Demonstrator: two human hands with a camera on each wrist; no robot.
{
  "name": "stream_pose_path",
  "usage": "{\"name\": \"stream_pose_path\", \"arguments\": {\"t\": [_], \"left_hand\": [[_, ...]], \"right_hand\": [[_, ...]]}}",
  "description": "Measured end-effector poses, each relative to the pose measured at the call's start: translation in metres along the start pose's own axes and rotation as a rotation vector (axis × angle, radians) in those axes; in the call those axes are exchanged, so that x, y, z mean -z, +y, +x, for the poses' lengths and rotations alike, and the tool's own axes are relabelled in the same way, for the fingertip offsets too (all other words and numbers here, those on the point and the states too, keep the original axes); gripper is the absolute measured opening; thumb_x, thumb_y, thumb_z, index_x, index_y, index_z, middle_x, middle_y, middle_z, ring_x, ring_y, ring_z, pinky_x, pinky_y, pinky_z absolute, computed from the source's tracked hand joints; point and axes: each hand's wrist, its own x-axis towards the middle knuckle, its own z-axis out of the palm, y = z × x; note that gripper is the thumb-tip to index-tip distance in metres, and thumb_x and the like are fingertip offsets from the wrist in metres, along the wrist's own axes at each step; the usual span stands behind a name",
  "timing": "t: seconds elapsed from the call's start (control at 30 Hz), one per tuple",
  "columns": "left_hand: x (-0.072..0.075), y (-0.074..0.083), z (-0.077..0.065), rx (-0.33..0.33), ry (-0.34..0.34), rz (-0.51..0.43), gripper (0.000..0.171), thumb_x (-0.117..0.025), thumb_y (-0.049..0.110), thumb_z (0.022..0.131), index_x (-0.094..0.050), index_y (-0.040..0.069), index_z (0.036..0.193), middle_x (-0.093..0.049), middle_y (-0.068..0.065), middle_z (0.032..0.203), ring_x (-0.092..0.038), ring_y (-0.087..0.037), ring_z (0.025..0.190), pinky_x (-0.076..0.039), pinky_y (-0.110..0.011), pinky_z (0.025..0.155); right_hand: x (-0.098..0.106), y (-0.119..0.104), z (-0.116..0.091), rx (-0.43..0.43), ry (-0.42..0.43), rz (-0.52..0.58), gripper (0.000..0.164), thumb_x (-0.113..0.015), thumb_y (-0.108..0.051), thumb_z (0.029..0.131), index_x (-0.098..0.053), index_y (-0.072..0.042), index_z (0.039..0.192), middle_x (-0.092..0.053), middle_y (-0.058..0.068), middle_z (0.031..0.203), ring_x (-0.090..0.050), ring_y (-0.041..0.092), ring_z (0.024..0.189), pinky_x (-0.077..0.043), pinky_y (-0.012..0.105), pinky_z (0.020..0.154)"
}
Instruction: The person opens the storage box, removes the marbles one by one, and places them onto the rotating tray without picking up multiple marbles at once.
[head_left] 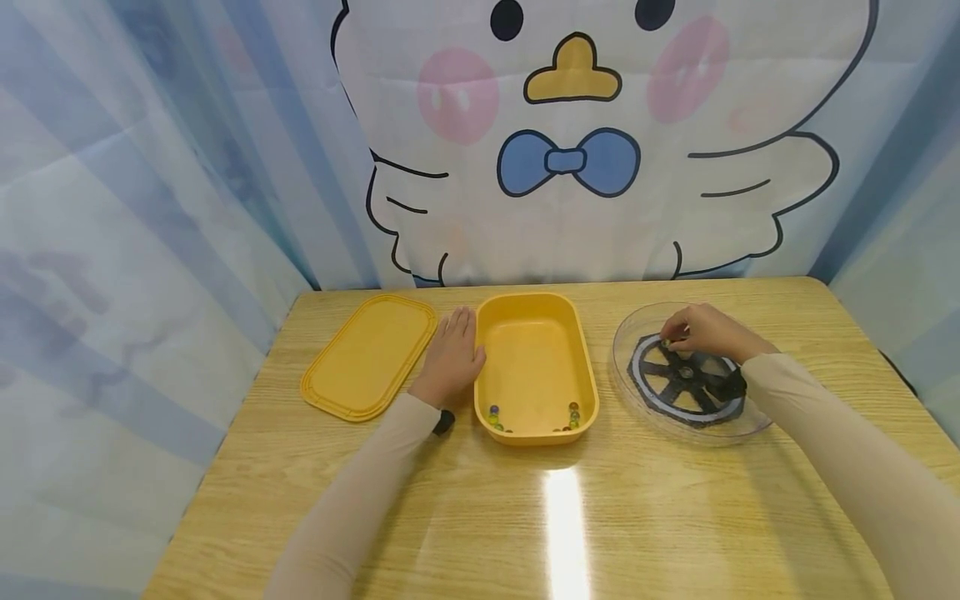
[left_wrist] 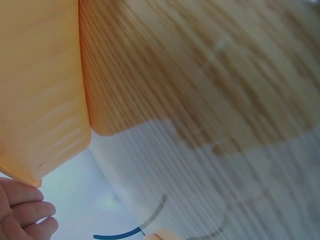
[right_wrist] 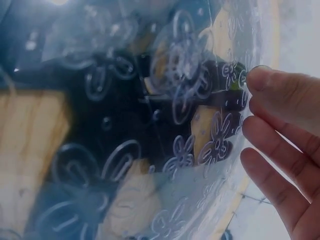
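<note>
Several marbles (head_left: pixel 493 418) in yellow bin (head_left: pixel 534 342): head view only | right fingers (right_wrist: pixel 270 143) pinch green marble (head_left: pixel 665 342) | left fingers (head_left: pixel 459 322) straight against bin

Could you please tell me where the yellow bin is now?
In the head view, the yellow bin stands near centre, between the left hand at its left side and the clear round dish to its right.

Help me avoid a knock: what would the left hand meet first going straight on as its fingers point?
Most likely the printed curtain behind the table; how far back is unclear. On the way, the left hand may rub the yellow tub alongside it.
</note>
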Motion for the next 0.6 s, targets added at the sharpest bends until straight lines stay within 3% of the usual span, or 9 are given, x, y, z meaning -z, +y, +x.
{"name": "stream_pose_path", "arguments": {"t": [0.27,0.43,0.6], "left_hand": [[0.002,0.000,0.001,-0.005,-0.028,-0.015,0.063,-0.040,0.029,0.099,-0.019,-0.006,0.147,-0.022,-0.021,0.154,-0.018,-0.032,0.145,-0.014,-0.044,0.119],[0.005,-0.004,0.008,0.009,-0.039,-0.046,0.065,-0.042,0.031,0.099,-0.020,-0.006,0.147,-0.022,-0.022,0.154,-0.019,-0.033,0.144,-0.013,-0.044,0.120],[0.004,-0.007,0.018,0.000,-0.046,-0.043,0.065,-0.041,0.033,0.098,-0.020,-0.005,0.147,-0.022,-0.021,0.154,-0.018,-0.032,0.145,-0.012,-0.044,0.120]], "right_hand": [[0.016,-0.023,-0.001,0.021,0.043,-0.009,0.018,-0.071,-0.004,0.080,-0.071,0.000,0.097,-0.071,0.013,0.094,-0.066,0.030,0.087,-0.054,0.045,0.078],[0.035,-0.057,0.011,0.096,0.074,-0.015,0.020,-0.071,-0.006,0.080,-0.071,-0.002,0.099,-0.071,0.014,0.098,-0.065,0.031,0.091,-0.053,0.048,0.081],[0.041,-0.100,0.028,0.206,0.043,0.016,0.020,-0.071,-0.008,0.081,-0.071,-0.006,0.101,-0.070,0.012,0.100,-0.065,0.029,0.094,-0.054,0.045,0.083]]}}
